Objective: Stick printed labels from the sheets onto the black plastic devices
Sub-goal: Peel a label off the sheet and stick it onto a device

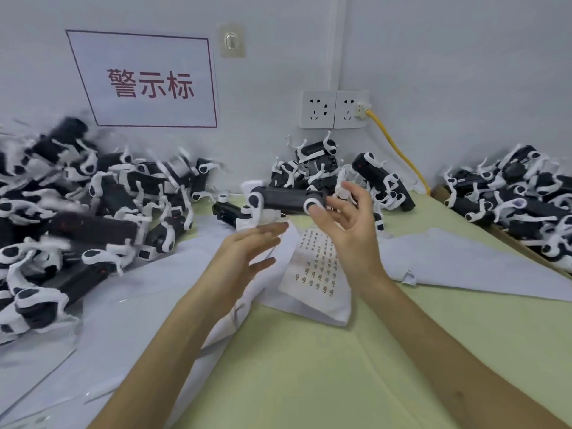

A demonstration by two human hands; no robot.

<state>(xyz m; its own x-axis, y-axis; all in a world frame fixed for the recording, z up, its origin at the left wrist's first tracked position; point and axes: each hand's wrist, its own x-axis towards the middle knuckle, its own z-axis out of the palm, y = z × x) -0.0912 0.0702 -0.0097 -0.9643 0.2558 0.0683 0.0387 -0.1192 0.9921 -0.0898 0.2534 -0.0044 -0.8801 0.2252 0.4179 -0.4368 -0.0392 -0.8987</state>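
We note one black device [286,199] with white folding arms, lying level in the air above the far part of the table [309,366], between the two hands. The left hand [252,247] is flat and open, palm turned inward, and its straight fingertips sit under the white arm at the device's left end. The right hand [348,219] is also open, fingers spread and relaxed; its thumb touches the white cap at the device's right end, and no finger curls round the body. Motion blur keeps us from judging the contact more closely. Below the hands the label sheet [318,261] lies flat on the table, with rows of small printed labels on it, and plain white sheets [464,258] are spread around it. We record three heaps of similar devices: a left pile [77,205], a back pile [325,168] against the wall, and a right pile [526,193]. On the wall are a sign [145,82] with red characters, two sockets [334,108] and a yellow cable [399,150].
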